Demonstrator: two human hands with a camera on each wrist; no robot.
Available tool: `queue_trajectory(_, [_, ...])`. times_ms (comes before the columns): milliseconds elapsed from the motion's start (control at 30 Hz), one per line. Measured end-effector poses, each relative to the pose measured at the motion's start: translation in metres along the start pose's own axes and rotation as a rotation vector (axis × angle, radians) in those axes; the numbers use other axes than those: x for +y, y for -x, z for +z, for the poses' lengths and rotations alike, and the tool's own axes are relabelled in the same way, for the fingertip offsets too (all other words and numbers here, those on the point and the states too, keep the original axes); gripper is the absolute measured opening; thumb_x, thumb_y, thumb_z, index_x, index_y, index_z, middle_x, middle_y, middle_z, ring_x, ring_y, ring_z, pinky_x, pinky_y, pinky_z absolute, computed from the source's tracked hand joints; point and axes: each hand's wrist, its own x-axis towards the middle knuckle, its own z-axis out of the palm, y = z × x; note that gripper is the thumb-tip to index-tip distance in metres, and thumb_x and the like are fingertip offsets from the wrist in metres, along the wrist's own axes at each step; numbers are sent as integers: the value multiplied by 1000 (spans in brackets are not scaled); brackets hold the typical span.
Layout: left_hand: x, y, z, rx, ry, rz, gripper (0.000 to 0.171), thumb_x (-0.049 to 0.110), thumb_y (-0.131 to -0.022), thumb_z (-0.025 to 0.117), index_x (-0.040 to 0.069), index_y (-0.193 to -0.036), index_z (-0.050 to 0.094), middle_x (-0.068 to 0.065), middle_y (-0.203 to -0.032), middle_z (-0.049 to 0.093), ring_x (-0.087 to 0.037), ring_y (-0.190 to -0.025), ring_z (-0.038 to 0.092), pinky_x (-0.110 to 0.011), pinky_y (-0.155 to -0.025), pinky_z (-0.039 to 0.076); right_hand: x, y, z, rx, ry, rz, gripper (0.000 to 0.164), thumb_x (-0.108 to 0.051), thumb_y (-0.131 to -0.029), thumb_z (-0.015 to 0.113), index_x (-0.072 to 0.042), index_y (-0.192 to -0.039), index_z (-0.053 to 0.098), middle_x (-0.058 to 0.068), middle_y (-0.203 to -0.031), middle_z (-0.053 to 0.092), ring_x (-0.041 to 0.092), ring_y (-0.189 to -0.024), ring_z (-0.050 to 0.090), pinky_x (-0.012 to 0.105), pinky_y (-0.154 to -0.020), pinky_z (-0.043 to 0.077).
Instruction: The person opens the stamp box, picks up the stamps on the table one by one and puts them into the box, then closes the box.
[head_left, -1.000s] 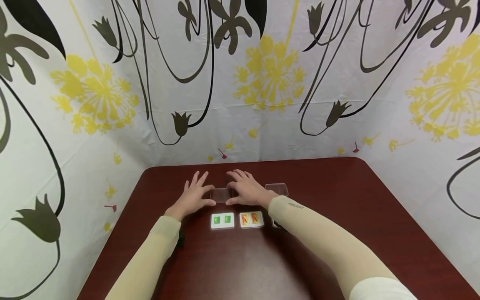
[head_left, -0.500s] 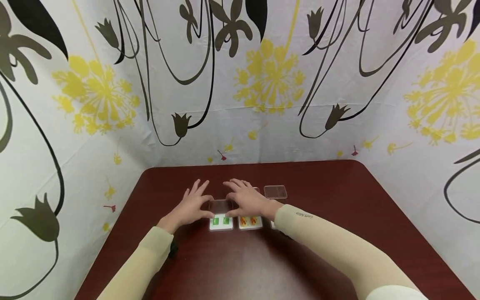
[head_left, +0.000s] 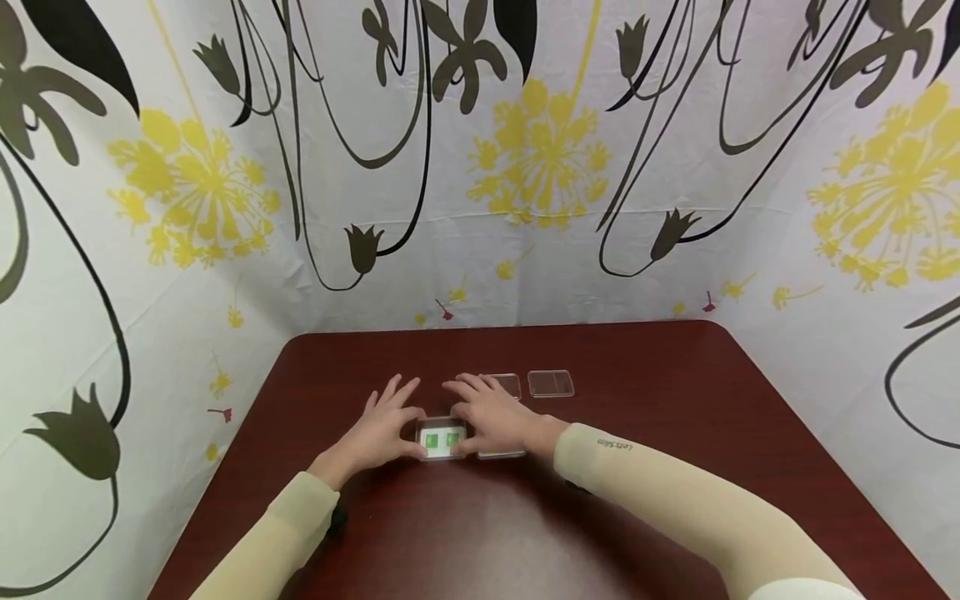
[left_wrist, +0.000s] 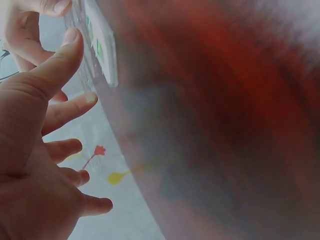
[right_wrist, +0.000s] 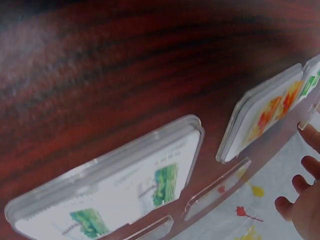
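My left hand [head_left: 378, 432] and right hand [head_left: 501, 419] pinch a clear plastic lid [left_wrist: 86, 57] between them, thumb and index finger at each short side. It lies close over a flat clear case with white cards [left_wrist: 106, 50] that bear two green pictures; in the head view the lid and case overlap. The left hand's other fingers spread away from the lid. Beside it, a case with orange pictures [right_wrist: 272, 112] is mostly hidden under the right hand in the head view. A third case with green pictures [right_wrist: 125, 186] shows large in the right wrist view.
Two more clear lids lie farther back on the dark red table [head_left: 637, 467]: one lid [head_left: 507, 385] partly behind the right hand, another lid [head_left: 551, 383] to its right. A floral cloth [head_left: 480, 275] hangs right behind the table's back edge.
Both hands have brought the clear lid toward the body, from behind the left case to over it. The right forearm now covers the third case in the head view.
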Motion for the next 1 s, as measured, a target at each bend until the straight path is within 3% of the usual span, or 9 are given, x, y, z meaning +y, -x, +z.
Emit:
queue_trajectory(233, [0, 3, 10, -8, 4, -23, 56, 53, -75, 85, 20, -118, 74, -11, -165, 23, -40, -152, 4, -75, -109, 13, -5, 3, 7, 1, 10, -11, 57, -72, -84, 64, -21, -106, 73, 5, -155, 40, 27, -144, 31, 57, -113, 27])
queue_trajectory(1000, [1, 0, 14, -7, -14, -44, 55, 49, -73, 88, 20, -118, 75, -9, -161, 33, -41, -151, 12, -75, -109, 16, -9, 4, 11, -17, 0, 41, 56, -71, -84, 66, -22, -111, 73, 3, -154, 41, 24, -140, 35, 56, -112, 30])
